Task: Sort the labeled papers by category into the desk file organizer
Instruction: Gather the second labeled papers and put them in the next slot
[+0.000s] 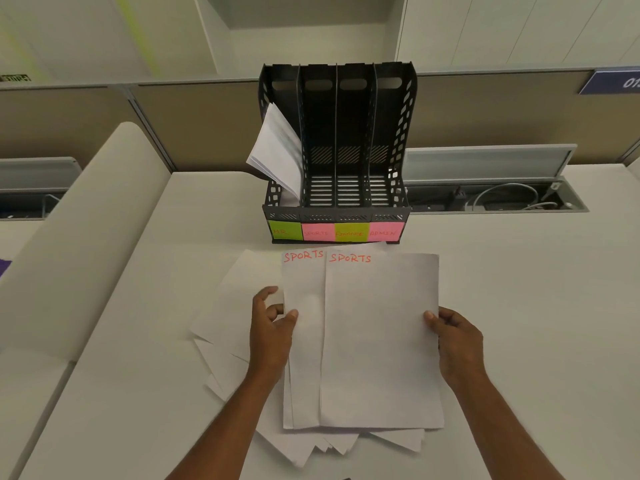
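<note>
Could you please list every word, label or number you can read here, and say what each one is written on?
"SPORTS": left held sheet, top.
"SPORTS": right held sheet, top.
"HR": green note, faint.
"SPORTS": pink note.
"FINANCE": yellow-green note.
"ADMIN": pink note.
"01", cut off by the frame: blue sign.
Dark plate, far left: too blurred.

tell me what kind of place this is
Most likely an office cubicle: a pale desk walled by partition panels, a cable tray sunk into the desktop, and a black file organizer with sticky labels HR, Sports, Finance, Admin.
</note>
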`<state>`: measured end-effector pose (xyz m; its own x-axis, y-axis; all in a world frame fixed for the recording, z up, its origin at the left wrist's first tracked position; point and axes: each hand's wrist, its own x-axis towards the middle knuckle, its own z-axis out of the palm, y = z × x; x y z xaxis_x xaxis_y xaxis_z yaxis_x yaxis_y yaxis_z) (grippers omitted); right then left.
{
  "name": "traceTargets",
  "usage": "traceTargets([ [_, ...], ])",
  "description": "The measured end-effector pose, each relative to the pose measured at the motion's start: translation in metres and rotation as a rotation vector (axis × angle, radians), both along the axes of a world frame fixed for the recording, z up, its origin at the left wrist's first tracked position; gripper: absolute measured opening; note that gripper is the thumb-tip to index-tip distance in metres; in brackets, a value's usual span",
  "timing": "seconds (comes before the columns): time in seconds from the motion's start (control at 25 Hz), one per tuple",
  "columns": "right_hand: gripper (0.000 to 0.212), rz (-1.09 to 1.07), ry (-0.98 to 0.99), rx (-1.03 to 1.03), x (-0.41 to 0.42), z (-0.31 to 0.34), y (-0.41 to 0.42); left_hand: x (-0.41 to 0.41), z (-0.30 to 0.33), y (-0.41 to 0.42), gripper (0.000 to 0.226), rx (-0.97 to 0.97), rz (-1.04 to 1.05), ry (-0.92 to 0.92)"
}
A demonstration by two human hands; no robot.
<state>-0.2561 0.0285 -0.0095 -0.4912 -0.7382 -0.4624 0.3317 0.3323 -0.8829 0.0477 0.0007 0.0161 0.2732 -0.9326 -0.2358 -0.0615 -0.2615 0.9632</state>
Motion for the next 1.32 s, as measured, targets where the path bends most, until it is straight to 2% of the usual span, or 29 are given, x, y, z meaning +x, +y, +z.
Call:
traceTargets([
  [0.08, 0.01, 0.017, 0.022, -0.005, 0.007, 0.0, -0.001, -0.004, -0.002, 0.001, 0.043, -0.041, -0.056, -0.069],
  [0.2, 0.009, 0.045, 0.059, -0.012, 0.016, 0.001, -0.004, -0.007, -0.003, 0.002, 0.027, -0.077, -0.113, -0.123],
  [0.4, 0.006, 0.09, 0.072, -0.029, 0.025, -0.001, -0.007, -0.011, -0.001, 0.0, 0.01, -0.023, -0.091, -0.054],
  [0.48, 0.008, 0.043, 0.066, -0.03, 0.023, -0.002, -0.007, -0.01, -0.002, -0.002, 0.014, -0.013, -0.057, -0.062],
  [0.6, 0.008, -0.06, 0.006, -0.014, 0.006, -0.002, -0.007, -0.003, -0.005, -0.006, 0.009, 0.021, 0.011, -0.019],
  [0.72, 0.005, 0.028, -0.025, -0.019, 0.001, -0.001, -0.006, 0.0, -0.007, -0.007, 0.006, 0.051, 0.002, 0.063],
  [1.0, 0.033, 0.282, 0.028, 0.01, 0.033, 0.006, -0.013, -0.008, -0.01, 0.0, 0.013, 0.123, -0.033, 0.277],
  [1.12, 0.052, 0.36, 0.018, 0.026, 0.034, 0.016, -0.015, -0.003, -0.003, 0.004, 0.042, 0.149, -0.047, 0.347],
  [1.16, 0.049, 0.372, 0.051, 0.006, 0.036, 0.024, -0.015, -0.003, 0.001, 0.005, 0.048, 0.134, -0.117, 0.361],
  [1.2, 0.041, 0.374, 0.106, -0.022, 0.038, 0.033, -0.016, -0.004, 0.007, 0.006, 0.044, 0.098, -0.201, 0.336],
  [1.32, 0.015, 0.344, 0.261, -0.178, 0.047, 0.064, -0.023, -0.011, 0.036, 0.008, 0.033, -0.098, -0.251, 0.095],
])
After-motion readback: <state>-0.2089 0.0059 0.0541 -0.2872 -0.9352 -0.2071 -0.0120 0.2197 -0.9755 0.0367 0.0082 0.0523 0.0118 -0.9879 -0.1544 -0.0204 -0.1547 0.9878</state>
